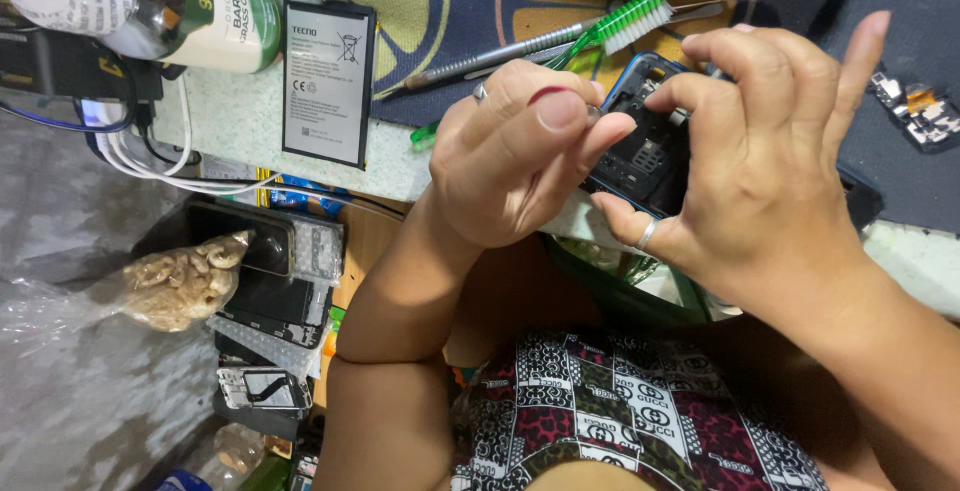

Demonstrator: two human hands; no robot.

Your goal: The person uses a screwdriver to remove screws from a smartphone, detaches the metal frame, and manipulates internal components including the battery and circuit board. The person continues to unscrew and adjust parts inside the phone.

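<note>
Both hands work inside an opened phone held above the bench's near edge.

The left hand (520,151) is curled nearly shut, thumb and forefinger pinched on something small pressed into the phone body (645,146); what it grips cannot be made out. The right hand (760,151) cradles the phone from the other side, fingers wrapped round its frame. The work looks mid-way through the teardown, and any further prying would call for a light, steady touch. The phone shows a dark, backless interior within a blue rim. A flat battery (328,81) and a green brush (625,21) lie farther back on the bench.
</note>
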